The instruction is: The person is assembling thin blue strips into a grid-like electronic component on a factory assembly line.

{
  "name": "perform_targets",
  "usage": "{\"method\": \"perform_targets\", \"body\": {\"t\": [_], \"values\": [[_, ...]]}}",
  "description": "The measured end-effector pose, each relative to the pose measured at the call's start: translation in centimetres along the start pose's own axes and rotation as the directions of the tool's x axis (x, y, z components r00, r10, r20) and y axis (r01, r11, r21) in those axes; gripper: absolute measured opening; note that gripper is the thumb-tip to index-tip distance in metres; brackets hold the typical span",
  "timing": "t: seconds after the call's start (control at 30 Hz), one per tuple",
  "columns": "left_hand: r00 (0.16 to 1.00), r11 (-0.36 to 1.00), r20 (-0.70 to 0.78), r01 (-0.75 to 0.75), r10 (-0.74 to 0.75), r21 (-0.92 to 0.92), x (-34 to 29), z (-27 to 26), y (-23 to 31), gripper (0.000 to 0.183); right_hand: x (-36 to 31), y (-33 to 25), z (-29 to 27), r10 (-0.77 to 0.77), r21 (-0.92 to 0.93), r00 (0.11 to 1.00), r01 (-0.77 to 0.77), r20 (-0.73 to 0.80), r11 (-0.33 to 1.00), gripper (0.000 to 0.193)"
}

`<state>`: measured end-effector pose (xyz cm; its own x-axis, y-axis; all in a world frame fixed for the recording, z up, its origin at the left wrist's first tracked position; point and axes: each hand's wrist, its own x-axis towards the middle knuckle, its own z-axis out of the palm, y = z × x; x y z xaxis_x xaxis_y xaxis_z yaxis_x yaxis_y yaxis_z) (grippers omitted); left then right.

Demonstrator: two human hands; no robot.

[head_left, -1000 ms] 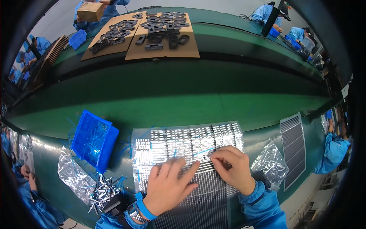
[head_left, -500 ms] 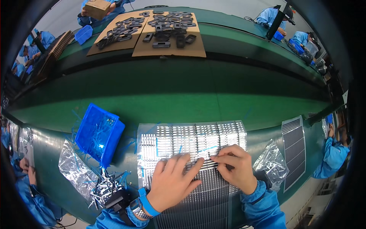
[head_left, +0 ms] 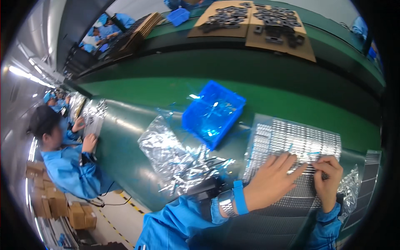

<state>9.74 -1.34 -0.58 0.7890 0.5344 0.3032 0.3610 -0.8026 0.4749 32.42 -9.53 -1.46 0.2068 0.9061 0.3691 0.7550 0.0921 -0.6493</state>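
Observation:
My left hand [head_left: 273, 183] lies on a sheet of small silver and dark strips [head_left: 298, 135], fingers stretched out and index finger reaching toward the right hand. Close beside it, my right hand [head_left: 329, 179] has thumb and fingers drawn together at the strips. Whatever is in that pinch is too small to make out. Thin blue film slivers [head_left: 308, 153] lie on the sheet just beyond my fingers. The sheet's near part is darker and runs partly beneath my hands and left sleeve.
Left of the sheet stands a blue bin [head_left: 214, 114] holding blue film scraps. Clear plastic [head_left: 160, 143] and loose silver strips [head_left: 196, 166] lie nearby. To the right are crinkled clear plastic [head_left: 349, 189] and another dark sheet [head_left: 366, 187]. Cardboard with black parts [head_left: 275, 25] is farther back. A co-worker [head_left: 73, 162] works at left.
The view has swung left, so the bench things appear farther right and the co-worker at left shows more fully. Both hands keep nearly the same place and pose on the sheet.

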Motion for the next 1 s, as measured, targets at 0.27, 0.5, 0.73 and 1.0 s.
{"method": "perform_targets", "body": {"t": [0.27, 0.5, 0.73, 1.0], "values": [[0.996, 0.97, -0.091, -0.039, 0.017, -0.241, -2.8, -11.3, 1.7, 0.048, 0.7, 0.1, 0.3, -0.047, 0.002, 0.999, 0.047, -0.002, 0.999, 0.024], [0.906, 0.968, -0.355, 0.25, -0.233, 0.002, -9.5, -18.4, 2.3, 0.013, -0.4, 1.5, 0.1, -0.011, 0.012, 1.0, 0.011, -0.015, 1.0, 0.024], [0.793, 0.819, -0.238, 0.573, -0.56, -0.02, -18.3, -18.3, 3.9, 0.023, -0.2, 0.9, 0.3, -0.037, 0.034, 0.999, 0.037, -0.016, 0.999, 0.025], [0.834, 0.842, -0.124, 0.538, -0.538, -0.039, -20.1, -9.3, 2.2, 0.011, -0.1, 1.3, 0.4, -0.041, 0.083, 0.999, 0.043, -0.016, 0.996, 0.025]]}}
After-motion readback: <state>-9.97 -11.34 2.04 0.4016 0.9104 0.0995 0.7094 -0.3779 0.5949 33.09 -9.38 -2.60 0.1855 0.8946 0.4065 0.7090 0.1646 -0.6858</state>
